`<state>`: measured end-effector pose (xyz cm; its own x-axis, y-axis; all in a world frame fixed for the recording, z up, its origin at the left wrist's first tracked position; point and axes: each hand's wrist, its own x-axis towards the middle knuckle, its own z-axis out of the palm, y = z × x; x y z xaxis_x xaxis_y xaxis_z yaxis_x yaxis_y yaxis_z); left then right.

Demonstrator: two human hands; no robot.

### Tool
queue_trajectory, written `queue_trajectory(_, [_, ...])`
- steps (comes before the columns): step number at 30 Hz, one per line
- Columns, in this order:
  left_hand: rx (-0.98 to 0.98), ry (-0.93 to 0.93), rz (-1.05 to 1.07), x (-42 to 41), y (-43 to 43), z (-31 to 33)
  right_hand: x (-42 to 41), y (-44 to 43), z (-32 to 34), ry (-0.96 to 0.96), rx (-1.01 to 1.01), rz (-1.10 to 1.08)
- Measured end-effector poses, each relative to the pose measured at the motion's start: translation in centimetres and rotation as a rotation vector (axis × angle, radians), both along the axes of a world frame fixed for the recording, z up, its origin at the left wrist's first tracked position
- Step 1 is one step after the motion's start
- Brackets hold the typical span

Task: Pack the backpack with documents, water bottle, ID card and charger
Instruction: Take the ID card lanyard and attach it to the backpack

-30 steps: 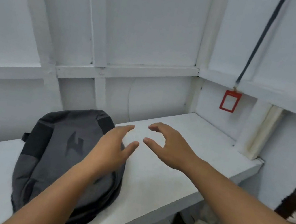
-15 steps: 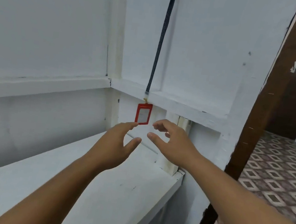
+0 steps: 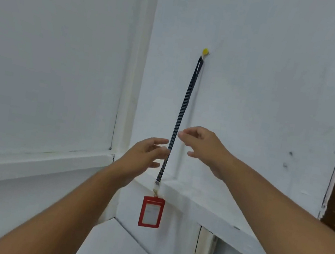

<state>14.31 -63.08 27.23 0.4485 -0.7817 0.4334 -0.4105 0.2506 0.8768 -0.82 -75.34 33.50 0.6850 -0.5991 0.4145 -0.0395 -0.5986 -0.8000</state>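
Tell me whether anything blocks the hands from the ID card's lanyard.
Nothing visible does. The left hand and right hand flank the lanyard with only air between. It hangs free from a yellow pin, the ID card dangling below.

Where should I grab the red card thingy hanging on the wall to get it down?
Pinch the dark strap from the front, high up near its loop, then lift upward. The loop only hooks over the yellow peg, and the red card holder dangles loose below, so pulling that down would probably just tug against the peg.
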Motion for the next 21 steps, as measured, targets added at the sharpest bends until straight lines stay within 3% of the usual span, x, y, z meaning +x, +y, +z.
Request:
queue_trajectory(4, [0.012, 0.015, 0.034, 2.5, -2.6, 1.5, 1.5, -2.8, 5.3, -0.072, -0.005, -0.081])
queue_trajectory(9, [0.189, -0.032, 0.09, 4.1, -5.1, 0.8, 4.7, -4.7, 8.3, -0.033, 0.06, -0.124])
queue_trajectory(12, [0.263, -0.099, 0.093, 4.4, -6.4, 0.1, 6.6, -4.8, 9.3, 0.04, -0.058, -0.178])
queue_trajectory(16, [0.218, -0.082, 0.056, 4.5, -7.7, -0.7, 8.5, -5.2, 10.7, 0.07, -0.27, -0.317])
queue_trajectory(21, [0.14, -0.073, 0.047, 5.5, -8.6, -0.8, 10.5, -6.5, 12.1, 0.041, -0.309, -0.343])
